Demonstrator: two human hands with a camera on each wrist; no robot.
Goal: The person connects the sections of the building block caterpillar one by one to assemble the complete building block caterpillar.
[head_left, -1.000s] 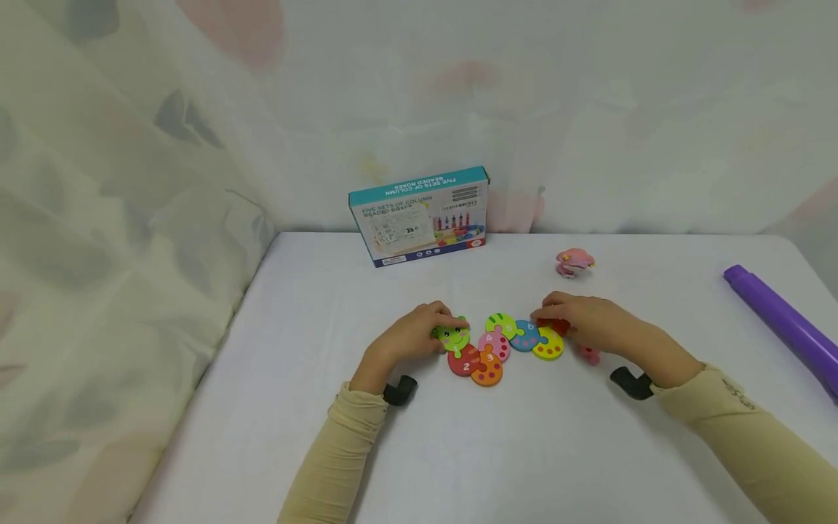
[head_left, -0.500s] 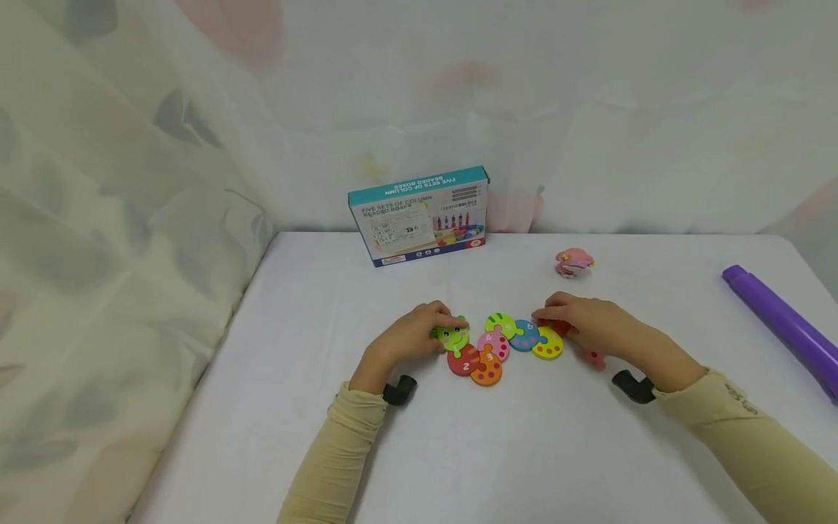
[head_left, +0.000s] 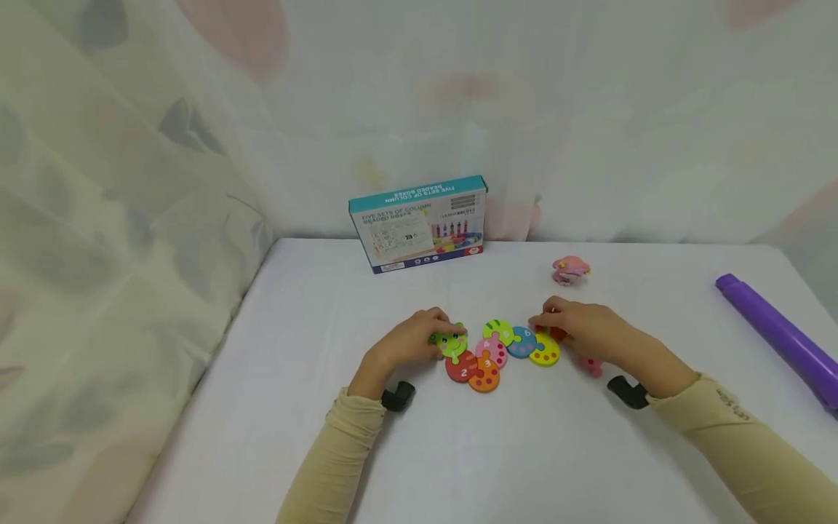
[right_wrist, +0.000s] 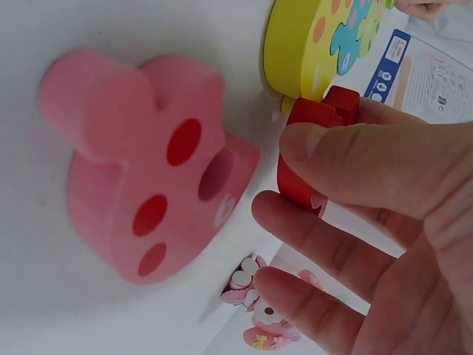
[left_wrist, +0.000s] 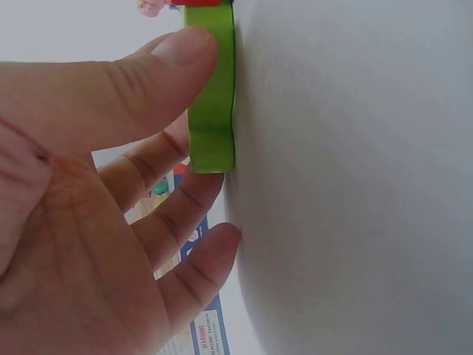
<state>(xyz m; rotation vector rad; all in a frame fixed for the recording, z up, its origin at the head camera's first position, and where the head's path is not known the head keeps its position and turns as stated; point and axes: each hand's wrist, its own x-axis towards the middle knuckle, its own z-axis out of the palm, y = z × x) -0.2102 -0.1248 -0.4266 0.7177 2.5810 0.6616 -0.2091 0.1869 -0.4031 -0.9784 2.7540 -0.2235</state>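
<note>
A row of round caterpillar puzzle pieces lies on the white table. My left hand [head_left: 409, 338] grips the green smiling head piece [head_left: 452, 344] at the row's left end, thumb on its edge in the left wrist view. Red piece 2 [head_left: 460, 367], orange piece 3 [head_left: 484, 376], pink piece 4 [head_left: 492, 351], a green piece [head_left: 497, 332], blue piece 6 [head_left: 521, 342] and a yellow piece [head_left: 544, 354] follow. At the right end, my right hand [head_left: 592, 331] pinches a red piece [right_wrist: 294, 181] against the yellow one; whether they interlock is unclear. A loose pink spotted piece [right_wrist: 111, 192] lies by that hand.
Behind the row stands a beaded-toy box [head_left: 419, 224]. A small pink toy figure [head_left: 570, 270] sits beyond my right hand. On the far right lies a long purple tube-like object [head_left: 775, 338]. Patterned cloth [head_left: 131, 255] hangs at the left and back.
The head view has tilted slightly, so everything appears a little lower. Both hands keep their holds, with hardly any movement on the table.
</note>
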